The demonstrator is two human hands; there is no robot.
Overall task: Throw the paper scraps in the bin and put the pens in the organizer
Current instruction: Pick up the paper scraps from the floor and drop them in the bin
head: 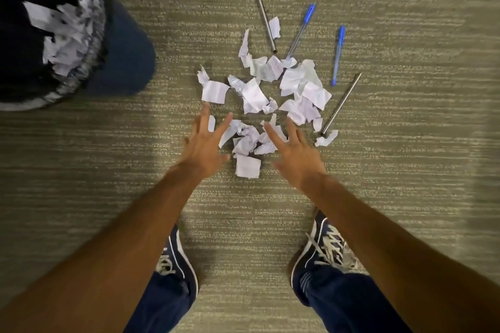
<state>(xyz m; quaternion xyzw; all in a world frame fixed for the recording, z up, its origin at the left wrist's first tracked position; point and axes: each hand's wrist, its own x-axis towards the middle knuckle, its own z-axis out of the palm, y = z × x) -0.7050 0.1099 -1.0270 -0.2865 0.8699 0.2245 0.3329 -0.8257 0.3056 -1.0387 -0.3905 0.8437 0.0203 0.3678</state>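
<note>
A heap of torn white paper scraps (259, 94) lies on the carpet ahead of my feet. My left hand (205, 143) and my right hand (295, 151) hover over its near edge, fingers spread, holding nothing; a small cluster of scraps (247, 140) sits between them. Beyond the heap lie two blue pens (300, 31) (338, 55) and two thin silver pens (263, 12) (342, 103). The bin (119, 57) stands at the upper left, lined with a black bag and holding white scraps (67, 32). No organizer is in view.
Striped beige carpet (405, 143) covers the whole floor. My two dark blue shoes (176, 259) (322, 251) and trouser legs are at the bottom, just behind the heap.
</note>
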